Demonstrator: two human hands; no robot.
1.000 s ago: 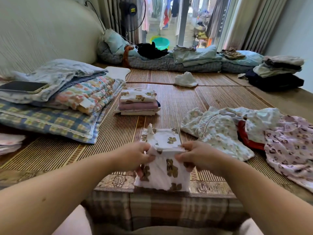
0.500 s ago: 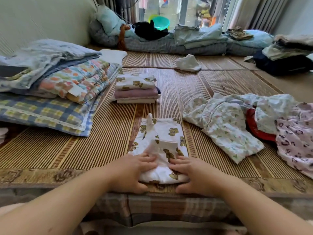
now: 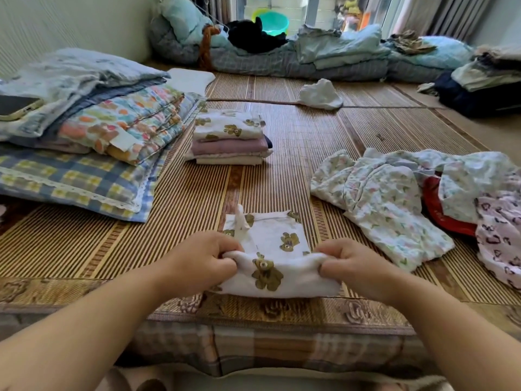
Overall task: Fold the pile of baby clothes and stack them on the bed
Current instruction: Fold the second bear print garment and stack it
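Note:
A white baby garment with brown bear prints (image 3: pixel 273 258) lies on the bamboo mat (image 3: pixel 197 193) at the bed's near edge, its near part doubled over. My left hand (image 3: pixel 205 259) pinches the folded edge on the left and my right hand (image 3: pixel 349 262) pinches it on the right. Farther back in the middle stands a small stack of folded baby clothes (image 3: pixel 229 142), a bear-print piece on top. To the right lies a loose pile of unfolded clothes (image 3: pixel 408 198): floral, red and pink heart-print pieces.
Folded quilts and a checked pillow (image 3: pixel 84 142) fill the left side, with a phone (image 3: pixel 17 104) on top. A crumpled white cloth (image 3: pixel 320 94) lies farther back. Bedding and more clothes line the far edge and right corner.
Both hands went from pressing the garment flat to pinching its near fold at both ends and lifting it. The view has tilted a little lower.

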